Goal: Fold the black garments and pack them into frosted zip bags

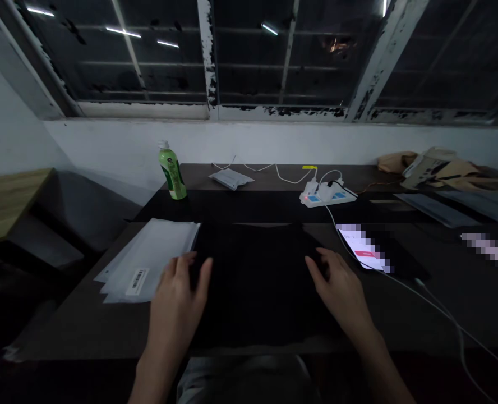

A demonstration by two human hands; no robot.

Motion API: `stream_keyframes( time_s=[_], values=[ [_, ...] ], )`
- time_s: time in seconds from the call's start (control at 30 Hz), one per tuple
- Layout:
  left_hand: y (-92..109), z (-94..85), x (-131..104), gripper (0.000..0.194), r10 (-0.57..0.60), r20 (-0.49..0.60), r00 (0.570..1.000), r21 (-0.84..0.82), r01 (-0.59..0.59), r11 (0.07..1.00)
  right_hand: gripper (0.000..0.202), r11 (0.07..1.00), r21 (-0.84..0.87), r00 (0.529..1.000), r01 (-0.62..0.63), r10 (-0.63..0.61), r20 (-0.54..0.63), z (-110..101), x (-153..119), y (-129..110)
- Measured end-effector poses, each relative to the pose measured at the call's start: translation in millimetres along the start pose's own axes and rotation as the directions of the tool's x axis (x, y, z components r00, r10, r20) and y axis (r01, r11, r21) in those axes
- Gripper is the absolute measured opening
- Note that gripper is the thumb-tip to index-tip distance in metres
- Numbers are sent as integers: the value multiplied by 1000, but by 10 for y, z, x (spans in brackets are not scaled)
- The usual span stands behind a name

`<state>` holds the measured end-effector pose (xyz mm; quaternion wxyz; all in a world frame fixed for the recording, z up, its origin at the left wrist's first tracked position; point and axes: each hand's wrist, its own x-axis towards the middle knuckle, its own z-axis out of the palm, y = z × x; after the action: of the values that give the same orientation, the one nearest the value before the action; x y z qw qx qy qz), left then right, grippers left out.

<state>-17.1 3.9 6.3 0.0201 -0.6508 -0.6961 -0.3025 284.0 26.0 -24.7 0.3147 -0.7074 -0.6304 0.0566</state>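
Note:
A black, cloth-like item [257,286] lies spread on the dark table in front of me; its outline is hard to make out in the dim light. My left hand [179,292] is at its left side, thumb apart from the fingers, with nothing visible in it. Partly behind that hand lies a fanned stack of frosted plastic bags [156,247], the top one bearing a barcode label [137,281]. At the right side of the black item, my right hand [341,283] has its thumb and fingers apart and appears to hold nothing. Whether either hand touches the cloth, I cannot tell.
A green bottle [173,171] stands at the back left. Toward the back are a small plastic packet [231,178] and a white power strip [328,196]. A lit phone [364,247] and a white cable [425,297] lie to the right, with more bags [442,210] beyond.

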Motion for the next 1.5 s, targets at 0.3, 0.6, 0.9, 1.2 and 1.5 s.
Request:
stream_keyframes(
  time_s=[0.3, 0.6, 0.9, 1.2, 1.5],
  values=[
    [324, 290, 481, 49, 357, 259, 897, 48, -381, 923, 34, 998, 60, 993, -16, 9, 119, -30, 5, -6],
    [-161, -142, 586, 46, 24, 280, 960, 303, -112, 946, 50, 995, 96, 984, -37, 20, 178, 23, 142, 287],
    [-457, 42, 933, 43, 116, 339, 934, 9, -127, 992, 30, 978, 65, 933, 200, -210, 293, 22, 682, 274],
    [-594, -213, 1126, 27, 147, 396, 906, -90, -121, 989, 18, 881, 445, 959, 160, -246, 142, -214, 770, 178],
    [-260, -786, 888, 32, 19, 222, 975, -644, 132, 754, 28, 454, 877, 987, -158, 63, 145, -795, 509, -157]
  ],
)
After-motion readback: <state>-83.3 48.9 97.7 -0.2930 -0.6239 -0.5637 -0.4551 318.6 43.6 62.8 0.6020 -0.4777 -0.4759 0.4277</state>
